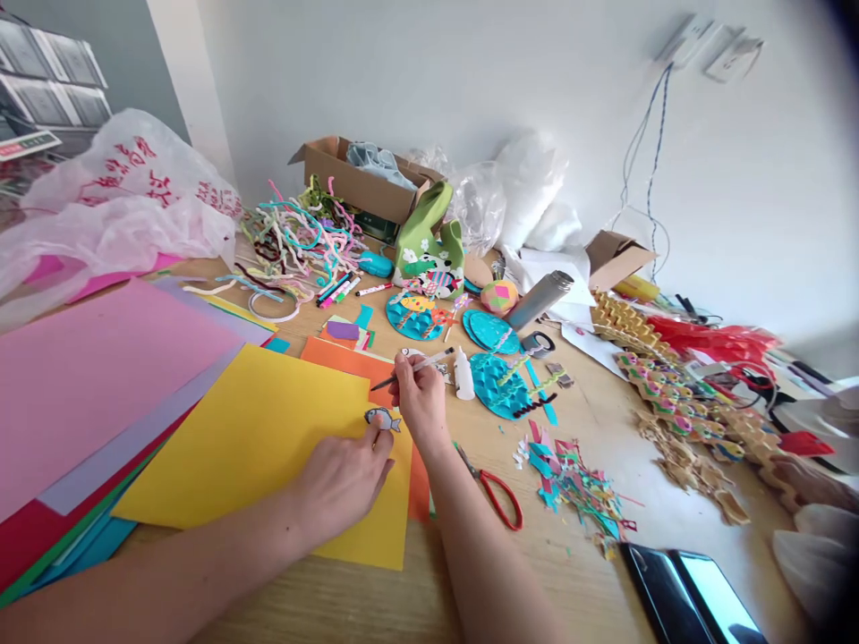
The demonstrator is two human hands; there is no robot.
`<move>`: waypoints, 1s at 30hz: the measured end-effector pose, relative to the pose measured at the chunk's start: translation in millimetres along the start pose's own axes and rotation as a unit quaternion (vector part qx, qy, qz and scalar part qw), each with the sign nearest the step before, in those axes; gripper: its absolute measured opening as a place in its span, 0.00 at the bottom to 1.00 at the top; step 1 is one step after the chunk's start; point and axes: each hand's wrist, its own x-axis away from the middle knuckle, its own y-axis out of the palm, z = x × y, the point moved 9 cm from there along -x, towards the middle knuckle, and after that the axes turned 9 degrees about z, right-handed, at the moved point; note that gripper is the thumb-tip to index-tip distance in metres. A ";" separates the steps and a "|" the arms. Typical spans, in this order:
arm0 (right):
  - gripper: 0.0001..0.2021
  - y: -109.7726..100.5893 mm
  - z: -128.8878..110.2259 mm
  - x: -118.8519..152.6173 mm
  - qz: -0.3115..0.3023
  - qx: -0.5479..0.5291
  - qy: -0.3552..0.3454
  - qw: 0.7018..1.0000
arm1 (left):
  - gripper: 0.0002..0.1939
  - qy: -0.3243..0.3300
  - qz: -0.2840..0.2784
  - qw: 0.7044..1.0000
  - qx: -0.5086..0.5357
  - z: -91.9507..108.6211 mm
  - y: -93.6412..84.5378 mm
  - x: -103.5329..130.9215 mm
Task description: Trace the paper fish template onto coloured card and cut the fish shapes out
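A small grey paper fish [393,422] with a dark outline lies near the right corner of a yellow paper sheet [268,429]. The index finger of my left hand [352,474] pins it down, the other fingers curled under. Just above, my right hand [420,398] is closed around a pen [384,385], its dark tip pointing left, close to the sheet's upper corner. An orange sheet [342,360] lies partly under the yellow one. Behind my right hand is a white paper cutout, partly hidden. A white glue bottle [463,376] stands beside it.
Red-handled scissors [500,496] lie right of my right forearm, near colourful paper scraps [570,474]. Blue paper discs [500,385] and a steel flask [540,300] are farther back. Pink paper [114,358] covers the left. A folding phone [694,590] lies front right.
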 end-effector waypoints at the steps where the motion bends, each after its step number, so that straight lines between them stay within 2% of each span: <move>1: 0.20 2.1 2.7 0.9 0.003 0.025 -0.011 1.000 | 0.16 0.004 -0.002 1.000 -0.001 0.6 0.3 0.8; 6: 0.18 8.0 13.6 5.9 -0.006 0.103 -0.041 0.994 | 0.15 0.018 -0.016 1.000 0.012 2.4 1.5 3.4; 15: 0.18 11.9 7.7 10.0 -0.006 0.105 -0.083 0.991 | 0.16 0.018 -0.037 0.999 0.003 3.6 2.6 2.8; 30: 0.18 14.2 11.5 11.6 -0.010 0.124 -0.094 0.988 | 0.17 0.014 -0.041 0.999 0.007 3.2 3.6 3.6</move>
